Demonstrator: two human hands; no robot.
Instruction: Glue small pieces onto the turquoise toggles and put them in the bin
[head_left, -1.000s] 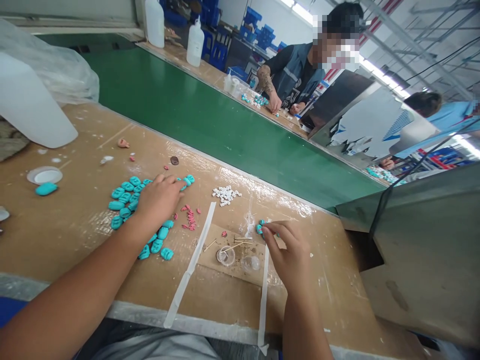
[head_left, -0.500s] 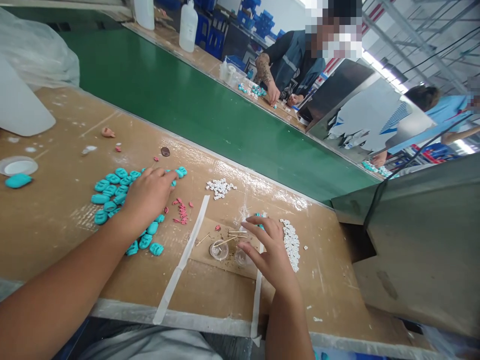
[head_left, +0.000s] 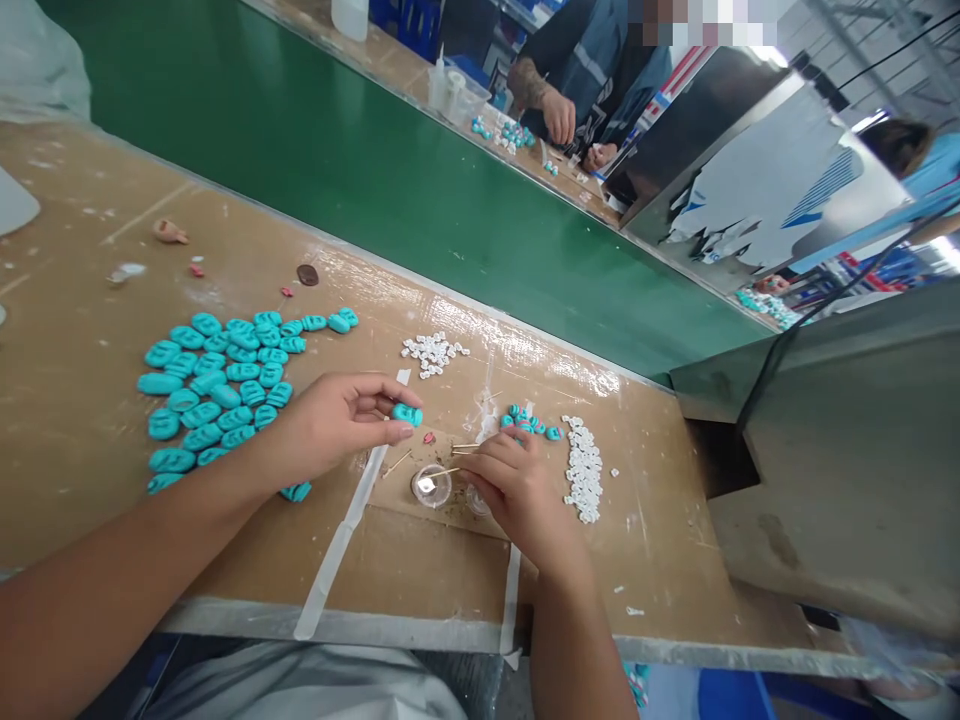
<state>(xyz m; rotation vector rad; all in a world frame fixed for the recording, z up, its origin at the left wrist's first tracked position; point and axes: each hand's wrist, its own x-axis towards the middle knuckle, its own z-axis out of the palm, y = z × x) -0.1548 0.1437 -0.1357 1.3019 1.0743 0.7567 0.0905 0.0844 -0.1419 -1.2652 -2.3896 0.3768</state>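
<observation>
My left hand [head_left: 334, 425] pinches a small turquoise moulded piece [head_left: 407, 416] between thumb and fingertips, over the white tape strip. My right hand [head_left: 514, 480] is closed on a thin wooden stick [head_left: 444, 472], whose far end dips into a small clear cup [head_left: 431, 488]. A second clear cup [head_left: 475, 500] is partly hidden by my right hand. More thin sticks [head_left: 465, 448] lie beside my right fingers. One small pink-red piece [head_left: 428, 438] sits between my hands. Left of my left hand spreads a group of turquoise pieces [head_left: 214, 385].
Small white pieces lie in a pile [head_left: 433, 353] and a long band [head_left: 583, 470]. Turquoise pieces with pink parts [head_left: 525, 420] sit behind my right hand. A green belt [head_left: 337, 170] runs beyond the table. Across it, a co-worker's hand [head_left: 559, 115] works. A metal box [head_left: 825, 470] stands at right.
My left hand has moved right from the turquoise group and now holds one piece. My right hand has moved slightly left and closed on a stick. The camera view has shifted.
</observation>
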